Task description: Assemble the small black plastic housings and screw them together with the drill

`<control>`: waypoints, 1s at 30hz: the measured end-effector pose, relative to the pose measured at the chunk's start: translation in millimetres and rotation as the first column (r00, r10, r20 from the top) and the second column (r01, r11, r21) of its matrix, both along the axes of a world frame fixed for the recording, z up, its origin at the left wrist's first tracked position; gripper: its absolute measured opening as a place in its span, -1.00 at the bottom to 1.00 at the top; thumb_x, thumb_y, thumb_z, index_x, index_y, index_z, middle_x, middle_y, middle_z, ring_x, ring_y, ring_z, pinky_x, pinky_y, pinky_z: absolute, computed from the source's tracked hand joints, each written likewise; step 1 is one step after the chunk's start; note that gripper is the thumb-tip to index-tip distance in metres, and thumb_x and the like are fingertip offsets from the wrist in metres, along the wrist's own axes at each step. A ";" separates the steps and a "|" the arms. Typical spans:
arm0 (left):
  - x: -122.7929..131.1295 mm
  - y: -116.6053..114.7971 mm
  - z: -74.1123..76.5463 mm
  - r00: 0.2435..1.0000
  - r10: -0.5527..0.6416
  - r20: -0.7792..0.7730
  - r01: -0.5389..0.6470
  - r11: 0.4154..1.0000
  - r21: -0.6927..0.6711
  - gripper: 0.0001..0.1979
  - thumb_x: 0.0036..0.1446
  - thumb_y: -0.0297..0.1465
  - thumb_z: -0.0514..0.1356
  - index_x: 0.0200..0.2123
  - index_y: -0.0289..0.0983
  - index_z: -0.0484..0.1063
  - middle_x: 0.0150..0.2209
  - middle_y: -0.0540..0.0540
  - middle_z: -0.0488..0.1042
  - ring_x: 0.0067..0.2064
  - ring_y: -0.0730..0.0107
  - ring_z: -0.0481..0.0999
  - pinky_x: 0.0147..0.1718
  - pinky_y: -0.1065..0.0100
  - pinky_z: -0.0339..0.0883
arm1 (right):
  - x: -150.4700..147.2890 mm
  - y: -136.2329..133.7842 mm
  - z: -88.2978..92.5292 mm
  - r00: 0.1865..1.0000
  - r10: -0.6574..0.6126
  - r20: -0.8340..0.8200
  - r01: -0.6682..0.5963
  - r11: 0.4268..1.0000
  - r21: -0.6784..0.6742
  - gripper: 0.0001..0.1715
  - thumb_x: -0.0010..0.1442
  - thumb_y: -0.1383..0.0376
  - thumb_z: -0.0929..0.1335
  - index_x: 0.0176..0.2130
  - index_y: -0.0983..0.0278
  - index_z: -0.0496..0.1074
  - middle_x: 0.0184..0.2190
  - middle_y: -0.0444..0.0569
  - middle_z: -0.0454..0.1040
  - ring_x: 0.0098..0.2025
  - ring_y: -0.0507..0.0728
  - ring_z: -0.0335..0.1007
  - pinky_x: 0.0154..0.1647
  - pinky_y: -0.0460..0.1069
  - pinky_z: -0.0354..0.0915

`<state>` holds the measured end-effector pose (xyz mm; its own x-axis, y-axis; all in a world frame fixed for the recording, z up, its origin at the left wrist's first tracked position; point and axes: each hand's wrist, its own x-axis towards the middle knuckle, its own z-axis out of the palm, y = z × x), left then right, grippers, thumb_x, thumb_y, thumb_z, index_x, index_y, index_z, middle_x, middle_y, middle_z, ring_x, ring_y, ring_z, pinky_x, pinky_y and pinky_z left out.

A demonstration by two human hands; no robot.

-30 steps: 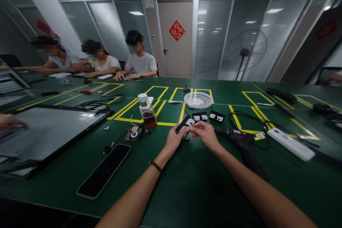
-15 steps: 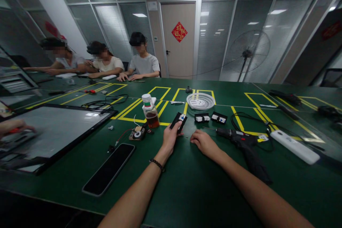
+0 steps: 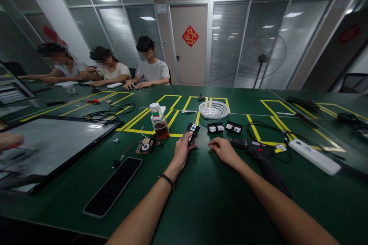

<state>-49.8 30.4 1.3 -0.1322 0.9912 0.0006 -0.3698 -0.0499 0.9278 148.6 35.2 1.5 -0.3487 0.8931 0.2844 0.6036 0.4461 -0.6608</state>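
Note:
My left hand (image 3: 184, 146) grips a small black holder with a white insert (image 3: 193, 129), thumb on top of it. My right hand (image 3: 222, 150) rests low over the green table, its thumb and fingertips pinched together. Something tiny may be at those fingertips, too small to make out. Two similar black-and-white pieces, one (image 3: 215, 127) beside the other (image 3: 234, 126), lie just beyond my right hand. To its right is a black power drill (image 3: 260, 152) on its side, its bit hidden behind my hand.
Left of my hands are a bottle of brown liquid (image 3: 160, 124), a small motor (image 3: 145, 146) with wires, a phone (image 3: 113, 187) and a large framed panel (image 3: 69, 138). A white round grille (image 3: 214, 110) and a power strip (image 3: 314, 157) lie farther off. Another person's hand (image 3: 10, 141) works at far left.
The held black-and-white piece has turned slightly in my left hand. My right fingertips have shifted a little and pinch closer together. The view has moved slightly.

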 end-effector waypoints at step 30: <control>13.9 -7.6 1.1 0.996 -0.070 -0.054 0.069 0.997 -0.021 -0.55 0.05 -0.15 0.25 -0.09 -0.35 0.49 -0.18 -0.22 0.52 -0.27 0.33 0.51 -0.37 0.35 0.49 | -39.3 -13.3 21.7 0.688 -0.057 -0.723 -0.028 0.994 -0.105 -0.75 0.19 0.15 0.34 -0.21 0.25 0.47 -0.35 -0.06 0.47 -0.33 0.10 0.36 -0.32 -0.06 0.28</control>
<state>-35.9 22.8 2.4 -0.0628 0.9979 -0.0129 -0.3202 -0.0079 0.9473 109.3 21.8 23.2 -0.0588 0.9341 0.3521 -0.0760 0.3475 -0.9346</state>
